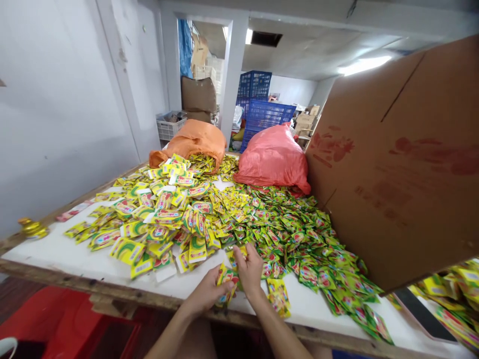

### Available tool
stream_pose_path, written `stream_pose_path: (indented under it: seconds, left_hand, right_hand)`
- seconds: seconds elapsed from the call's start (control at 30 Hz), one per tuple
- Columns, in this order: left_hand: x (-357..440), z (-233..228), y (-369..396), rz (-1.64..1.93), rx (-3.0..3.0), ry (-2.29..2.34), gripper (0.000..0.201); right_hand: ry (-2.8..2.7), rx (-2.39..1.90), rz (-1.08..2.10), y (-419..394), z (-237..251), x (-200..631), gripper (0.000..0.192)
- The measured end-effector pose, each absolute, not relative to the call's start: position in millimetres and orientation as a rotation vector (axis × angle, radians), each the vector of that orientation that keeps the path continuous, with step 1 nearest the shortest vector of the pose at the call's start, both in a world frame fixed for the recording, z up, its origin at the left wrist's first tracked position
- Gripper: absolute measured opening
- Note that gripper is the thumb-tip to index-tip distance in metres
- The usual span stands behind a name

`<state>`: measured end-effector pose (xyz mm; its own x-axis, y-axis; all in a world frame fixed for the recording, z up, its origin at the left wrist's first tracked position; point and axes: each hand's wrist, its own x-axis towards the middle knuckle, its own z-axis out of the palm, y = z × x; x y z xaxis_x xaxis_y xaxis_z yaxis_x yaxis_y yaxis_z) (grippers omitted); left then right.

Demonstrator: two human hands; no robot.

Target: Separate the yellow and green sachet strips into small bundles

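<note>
From my remote seat, far L of the table (56, 249) I saw a small gold object (33, 228) near the wooden edge, w/ a pink strip (73, 211) lying flat a bit further in. Next came the big sachets (164, 219), yellow-green, loosely heaped on the white top, pointing every which way. Behind them an orange sack (194, 142) lay on its side, mouth toward the heap. Near the front edge, approx centre, the left hand (207, 294) was curled around a small stack of sachets (226, 284), thumb on top, fingers under; the stack's long axis ran roughly up-down in view, i.e. away from me, upper end tipped slightly R toward the pile. The right hand (249, 269) sat just beside it, touching, fingers bent down onto the top of the stack and the nearest loose packets; I couldn't tell if it pinched one or only pressed. A couple of loose sachets (279, 296) lay just R of that wrist. Further R spread the small sachets (299, 239), a dense green-red carpet w/ no common direction. Behind sat a pink sack (273, 159), w/ blue crates (262, 107) beyond it. Far R, a cardboard box (396, 164) stood tilted over the table, & a dark flat device (419, 311) lay under its corner.
</note>
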<state>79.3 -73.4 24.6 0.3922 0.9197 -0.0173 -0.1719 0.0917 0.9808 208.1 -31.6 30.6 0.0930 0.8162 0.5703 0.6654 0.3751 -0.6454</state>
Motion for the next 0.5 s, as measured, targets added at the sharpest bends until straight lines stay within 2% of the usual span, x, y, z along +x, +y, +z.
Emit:
stream_pose_path:
  seconds: [0.13,0.5]
  left_hand:
    - [78.2,21.6,-72.5,0.976,1.146,0.775,0.051]
    - [77.0,20.3,-72.4,0.980,1.187,0.773,0.055]
  right_hand:
    - [-1.832,-1.282,0.140,-35.7,30.7,215.2,0.035]
    - [-1.884,-1.673,0.063,-32.2,44.1,219.4,0.040]
